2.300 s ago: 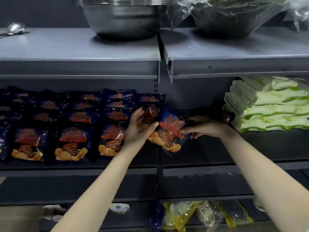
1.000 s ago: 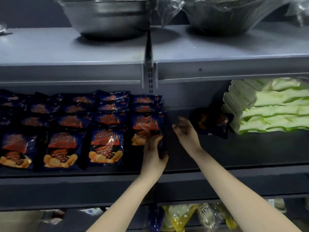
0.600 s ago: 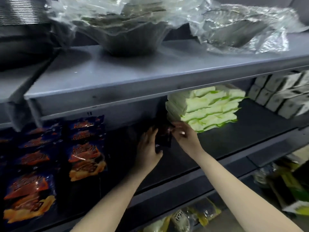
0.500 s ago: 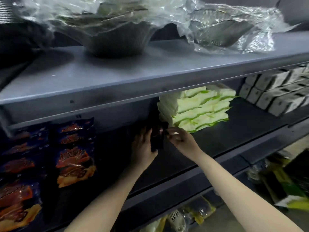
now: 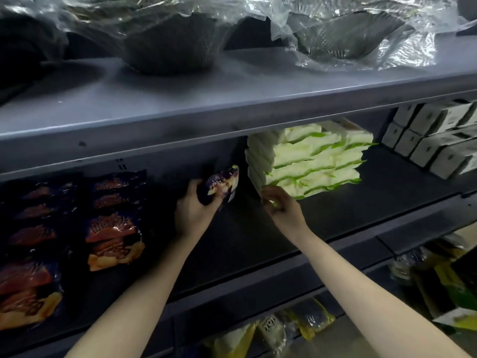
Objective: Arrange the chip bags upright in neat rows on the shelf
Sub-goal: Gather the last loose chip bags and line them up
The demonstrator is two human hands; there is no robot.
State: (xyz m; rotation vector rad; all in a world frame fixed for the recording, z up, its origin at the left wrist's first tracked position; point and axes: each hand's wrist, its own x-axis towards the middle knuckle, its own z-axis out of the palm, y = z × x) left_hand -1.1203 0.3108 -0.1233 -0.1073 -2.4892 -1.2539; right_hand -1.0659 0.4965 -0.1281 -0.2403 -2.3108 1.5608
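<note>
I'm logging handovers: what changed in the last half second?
The right hand let go of the chip bag and drew back to the right; the left hand now grips it alone, its printed face turned into view. The rows of chip bags and the green packs stayed put.

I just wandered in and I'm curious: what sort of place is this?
Probably a small shop or stockroom: grey metal shelving holds rows of identical chip bags, stacked green-and-white packs and grey boxes.

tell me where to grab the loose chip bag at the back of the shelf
Probably its free upper right edge, from the right. The chip bag leans with its top toward the green-and-white packs, and the left hand grips its lower left, so the right hand has only that side clear.
</note>
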